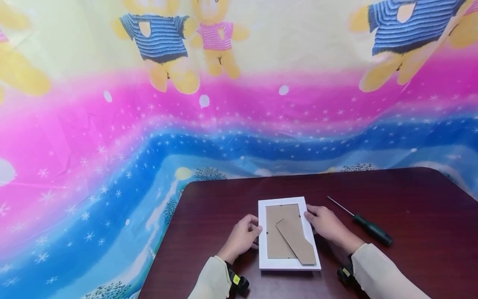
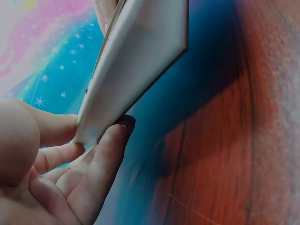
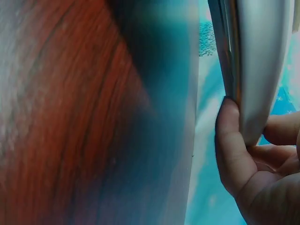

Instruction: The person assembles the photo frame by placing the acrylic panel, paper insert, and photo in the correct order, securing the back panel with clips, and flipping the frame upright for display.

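Both hands hold a white picture frame (image 1: 263, 241) above the table, its brown backing board and slanted stand flap turned up toward the head camera. My left hand (image 1: 242, 236) pinches the left edge, thumb on the back side and fingers underneath. On the opposite edge, my right hand (image 1: 328, 224) grips the upper part the same way. Seen in the left wrist view, the picture frame (image 2: 136, 56) tilts over its shadow on the table. In the right wrist view, the frame's side (image 3: 262, 61) sits between thumb and fingers. The face of the picture frame is hidden in the head view.
A screwdriver (image 1: 373, 230) with a dark green handle lies on the dark red-brown table (image 1: 220, 199), right of the right hand. Behind the table hangs a colourful cloth (image 1: 239, 104) with bears and snowflakes. A small black camera is strapped to each wrist.
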The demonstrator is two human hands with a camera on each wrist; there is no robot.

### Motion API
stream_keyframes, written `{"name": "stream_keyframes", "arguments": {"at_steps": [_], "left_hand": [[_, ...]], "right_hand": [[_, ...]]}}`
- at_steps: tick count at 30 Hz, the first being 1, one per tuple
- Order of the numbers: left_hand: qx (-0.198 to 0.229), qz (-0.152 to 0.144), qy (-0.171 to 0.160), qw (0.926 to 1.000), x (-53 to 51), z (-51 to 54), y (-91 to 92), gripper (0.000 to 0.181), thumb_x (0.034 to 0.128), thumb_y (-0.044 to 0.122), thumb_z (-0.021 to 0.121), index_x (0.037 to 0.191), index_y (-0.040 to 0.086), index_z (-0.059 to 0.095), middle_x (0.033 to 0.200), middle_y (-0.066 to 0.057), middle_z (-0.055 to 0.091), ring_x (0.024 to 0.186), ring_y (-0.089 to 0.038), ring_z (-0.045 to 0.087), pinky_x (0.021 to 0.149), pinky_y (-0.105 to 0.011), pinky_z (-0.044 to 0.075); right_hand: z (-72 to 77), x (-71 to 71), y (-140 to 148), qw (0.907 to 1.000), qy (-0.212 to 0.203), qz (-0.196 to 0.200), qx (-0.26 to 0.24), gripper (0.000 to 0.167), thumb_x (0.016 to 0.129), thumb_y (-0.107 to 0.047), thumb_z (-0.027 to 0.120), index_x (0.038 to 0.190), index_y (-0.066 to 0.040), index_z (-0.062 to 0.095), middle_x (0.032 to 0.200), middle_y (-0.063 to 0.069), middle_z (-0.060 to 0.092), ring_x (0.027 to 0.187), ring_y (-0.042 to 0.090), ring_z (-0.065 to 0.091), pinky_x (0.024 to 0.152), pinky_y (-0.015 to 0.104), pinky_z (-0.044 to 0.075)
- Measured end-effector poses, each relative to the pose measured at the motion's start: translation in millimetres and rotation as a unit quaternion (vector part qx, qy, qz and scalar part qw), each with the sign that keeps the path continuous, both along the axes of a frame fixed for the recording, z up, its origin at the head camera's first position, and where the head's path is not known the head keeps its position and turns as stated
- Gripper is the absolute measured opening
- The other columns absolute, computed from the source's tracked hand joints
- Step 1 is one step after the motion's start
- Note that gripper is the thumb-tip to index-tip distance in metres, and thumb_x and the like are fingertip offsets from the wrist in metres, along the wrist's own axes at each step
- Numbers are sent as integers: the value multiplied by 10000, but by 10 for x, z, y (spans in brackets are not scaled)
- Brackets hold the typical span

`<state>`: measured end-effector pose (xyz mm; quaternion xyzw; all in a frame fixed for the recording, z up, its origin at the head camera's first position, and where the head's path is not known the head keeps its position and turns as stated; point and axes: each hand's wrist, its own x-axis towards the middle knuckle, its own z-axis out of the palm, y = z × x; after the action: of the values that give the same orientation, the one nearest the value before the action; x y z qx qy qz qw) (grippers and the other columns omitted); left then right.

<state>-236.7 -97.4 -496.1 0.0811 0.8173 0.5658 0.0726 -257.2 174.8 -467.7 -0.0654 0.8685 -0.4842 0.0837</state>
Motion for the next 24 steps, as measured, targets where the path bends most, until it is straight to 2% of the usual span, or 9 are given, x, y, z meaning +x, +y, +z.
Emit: {"name": "stream_keyframes", "arguments": {"at_steps": [11,18,24], "left_hand": [[271,114,-164,9994,-10,99,1,333,966,169,630,1249,32,521,854,-57,634,664,-194,636,554,-359,569],[306,24,-167,9994,0,121,-26,423,968,164,625,1319,-41,507,888,-75,625,697,-201,648,588,-356,580],[218,39,-203,9995,6,152,-28,402,971,206,625,1303,-9,555,928,-62,623,758,-186,659,636,-350,585]], "right_hand": [[93,61,11,9978,59,-85,-655,521,1046,-143,456,1475,89,271,1378,333,446,1124,386,590,697,392,583],[152,125,18,9969,208,-129,-741,549,1040,-183,489,1496,35,276,1364,306,481,1074,351,629,698,388,583],[186,160,46,9958,494,-139,-752,558,1028,-202,521,1499,4,304,1298,277,541,1034,317,647,694,383,584]]}}
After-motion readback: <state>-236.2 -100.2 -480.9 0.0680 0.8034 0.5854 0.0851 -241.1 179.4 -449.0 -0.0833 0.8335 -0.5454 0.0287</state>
